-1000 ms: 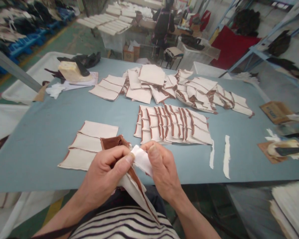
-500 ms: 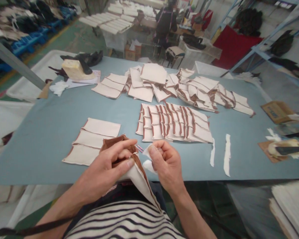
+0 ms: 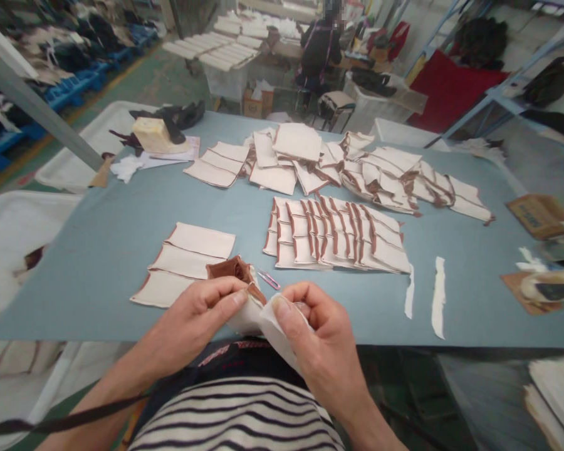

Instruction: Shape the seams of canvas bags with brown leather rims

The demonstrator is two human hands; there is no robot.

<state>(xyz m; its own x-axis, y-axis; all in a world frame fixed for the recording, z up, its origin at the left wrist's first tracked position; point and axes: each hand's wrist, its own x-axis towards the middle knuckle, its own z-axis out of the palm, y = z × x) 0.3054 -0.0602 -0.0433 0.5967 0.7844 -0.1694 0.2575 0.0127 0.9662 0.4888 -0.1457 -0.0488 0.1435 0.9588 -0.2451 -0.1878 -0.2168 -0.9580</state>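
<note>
My left hand (image 3: 207,319) is closed, its thumb and fingers pinching the edge of a cream sewn fabric piece with brown lining (image 3: 230,269). The piece hangs partly over the table's near edge, its brown inside facing up. Close beside it, my right hand (image 3: 317,326) pinches a white strip (image 3: 282,335), paper-like or thin cloth, which runs down below the fingers and touches or nearly touches the held piece. Just beyond both hands lie small pink-handled thread snips (image 3: 269,280). A flat cream panel with brown seams (image 3: 188,254) rests left of them.
Overlapping cream panels (image 3: 338,235) lie in a row beyond my hands, with a loose heap of more (image 3: 296,147) behind. Two white strips (image 3: 438,297) lie at right. A cardboard box (image 3: 536,213) stands on the right edge. Another person (image 3: 320,47) sits in the background.
My right hand has come nearer to my left, and the white strip in it now shows longer. The fabric piece has shifted in my left hand, and the snips show more fully.
</note>
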